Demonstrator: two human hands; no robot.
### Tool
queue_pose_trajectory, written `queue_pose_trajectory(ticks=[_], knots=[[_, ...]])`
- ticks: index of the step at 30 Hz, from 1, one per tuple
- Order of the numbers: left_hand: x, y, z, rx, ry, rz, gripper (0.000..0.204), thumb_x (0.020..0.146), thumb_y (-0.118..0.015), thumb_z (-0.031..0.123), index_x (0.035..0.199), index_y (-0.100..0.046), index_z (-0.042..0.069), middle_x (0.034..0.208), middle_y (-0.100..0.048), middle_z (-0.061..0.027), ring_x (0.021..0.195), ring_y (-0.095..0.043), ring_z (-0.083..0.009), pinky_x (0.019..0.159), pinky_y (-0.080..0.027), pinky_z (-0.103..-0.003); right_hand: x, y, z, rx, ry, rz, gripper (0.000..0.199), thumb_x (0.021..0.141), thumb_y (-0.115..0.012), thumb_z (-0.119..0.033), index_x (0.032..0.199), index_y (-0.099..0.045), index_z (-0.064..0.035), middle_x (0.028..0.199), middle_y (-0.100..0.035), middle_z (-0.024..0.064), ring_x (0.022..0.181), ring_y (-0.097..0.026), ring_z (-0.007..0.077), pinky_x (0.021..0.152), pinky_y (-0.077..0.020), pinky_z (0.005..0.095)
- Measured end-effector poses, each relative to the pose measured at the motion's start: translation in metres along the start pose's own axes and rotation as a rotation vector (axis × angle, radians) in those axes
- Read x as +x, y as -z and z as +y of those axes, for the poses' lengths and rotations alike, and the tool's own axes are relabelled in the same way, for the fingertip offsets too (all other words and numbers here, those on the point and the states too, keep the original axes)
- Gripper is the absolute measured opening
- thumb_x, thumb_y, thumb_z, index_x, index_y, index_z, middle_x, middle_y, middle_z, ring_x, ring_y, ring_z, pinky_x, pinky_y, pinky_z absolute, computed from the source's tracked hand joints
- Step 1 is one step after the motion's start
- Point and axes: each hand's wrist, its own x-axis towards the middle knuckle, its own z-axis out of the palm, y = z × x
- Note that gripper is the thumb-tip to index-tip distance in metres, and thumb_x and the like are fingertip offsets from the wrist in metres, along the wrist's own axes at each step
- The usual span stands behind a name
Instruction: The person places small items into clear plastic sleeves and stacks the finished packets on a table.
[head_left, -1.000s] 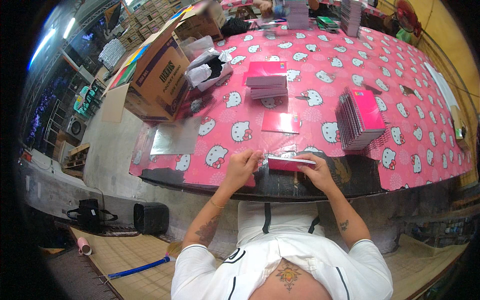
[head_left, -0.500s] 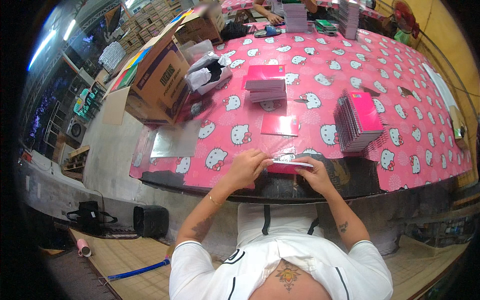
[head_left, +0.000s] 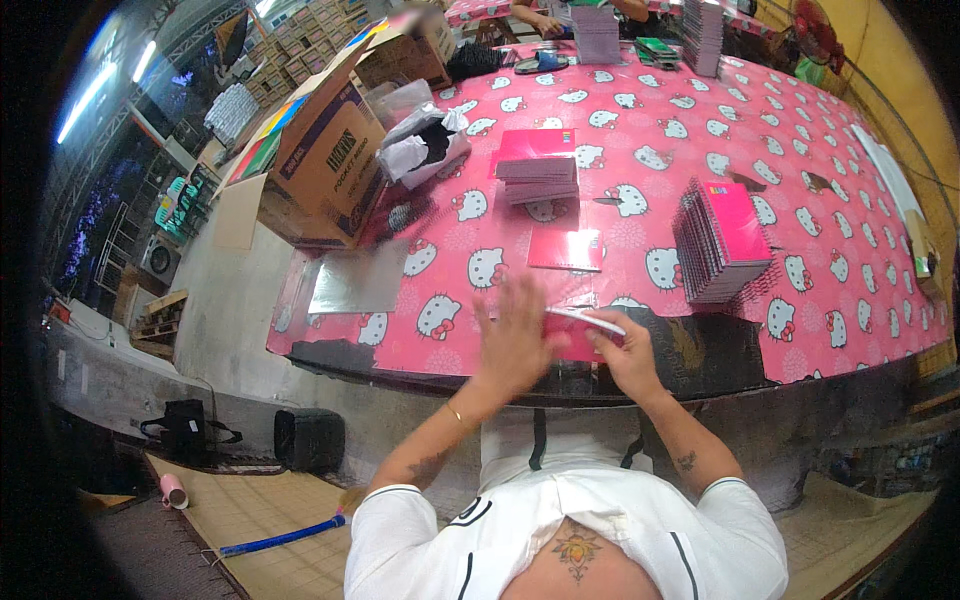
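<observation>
At the table's near edge my right hand (head_left: pixel 628 357) pinches the right end of a small pink notebook (head_left: pixel 577 347), whose white page edge faces up. My left hand (head_left: pixel 516 337), slightly blurred, has its fingers spread and lies across the notebook's left end, hiding it. Just beyond, a flat pink notebook (head_left: pixel 565 250) rests on the table. Farther back is a low pile of notebooks (head_left: pixel 537 182) with a pink cover behind it. To the right stands a taller stack of pink spiral notebooks (head_left: pixel 722 240).
A cardboard box (head_left: pixel 325 170) stands at the left beside crumpled wrapping (head_left: pixel 422 145). A clear plastic sheet (head_left: pixel 352 280) lies near the left corner of the pink table (head_left: pixel 640 185) with its cat-face cover. Across it, another person's hand (head_left: pixel 547 24) is near tall notebook stacks (head_left: pixel 703 40).
My left hand has let go of its pinch on the notebook's left end and spread out flat over it. My right hand keeps its grip, and the notebook now tilts a little.
</observation>
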Motion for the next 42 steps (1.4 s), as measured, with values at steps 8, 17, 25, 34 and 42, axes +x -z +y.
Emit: queue_pose_trajectory(ticks=[8, 17, 25, 34, 42], knots=[[-0.018, -0.019, 0.015, -0.056, -0.139, 0.142, 0.091, 0.092, -0.038, 0.065, 0.151, -0.024, -0.004, 0.16, -0.012, -0.025, 0.15, -0.005, -0.0399, 0.114, 0.006, -0.064, 0.001, 0.0, -0.016, 0.066, -0.02, -0.004, 0.025, 0.09, -0.066, -0.002, 0.116, -0.068, -0.0018, 0.097, -0.071, 0.0034, 0.087, -0.061, 0.0071, 0.077, -0.05, 0.0239], [-0.033, -0.02, 0.037, -0.2, -0.268, 0.1, 0.084, 0.097, -0.034, 0.06, 0.151, -0.024, -0.004, 0.157, -0.024, -0.0257, 0.148, -0.016, -0.0412, 0.115, 0.005, -0.063, -0.001, 0.008, -0.011, 0.014, 0.101, 0.005, 0.027, 0.09, -0.069, -0.004, 0.116, -0.064, -0.0015, 0.101, -0.068, 0.0031, 0.094, -0.062, 0.0095, 0.085, -0.0493, 0.0256], [0.024, 0.025, 0.002, -0.225, -0.33, -0.006, 0.031, 0.093, -0.059, 0.029, 0.114, -0.063, 0.007, 0.109, -0.062, -0.0054, 0.11, -0.059, -0.0226, 0.114, -0.008, -0.065, 0.002, 0.022, 0.022, -0.084, -0.057, -0.269, 0.029, 0.089, -0.067, -0.005, 0.118, -0.067, -0.0041, 0.094, -0.072, 0.0069, 0.086, -0.065, 0.0105, 0.077, -0.0518, 0.028], [-0.002, -0.034, 0.025, -0.037, -0.197, 0.266, 0.093, 0.091, -0.047, 0.062, 0.15, -0.023, -0.006, 0.158, -0.02, -0.0269, 0.148, -0.013, -0.0434, 0.114, -0.003, -0.065, 0.006, 0.021, 0.018, -0.19, 0.056, -0.274, 0.037, 0.085, -0.066, -0.003, 0.121, -0.067, -0.0067, 0.105, -0.073, 0.0114, 0.092, -0.065, 0.0108, 0.084, -0.0517, 0.0287], [0.006, -0.034, 0.031, 0.182, -0.234, 0.177, 0.095, 0.093, -0.037, 0.067, 0.151, -0.022, -0.006, 0.16, -0.012, -0.0266, 0.151, -0.006, -0.0387, 0.115, 0.006, -0.062, 0.003, 0.022, 0.023, -0.257, 0.018, -0.281, 0.041, 0.082, -0.065, -0.001, 0.123, -0.067, -0.0085, 0.094, -0.073, 0.0133, 0.083, -0.065, 0.0118, 0.076, -0.0517, 0.0282]])
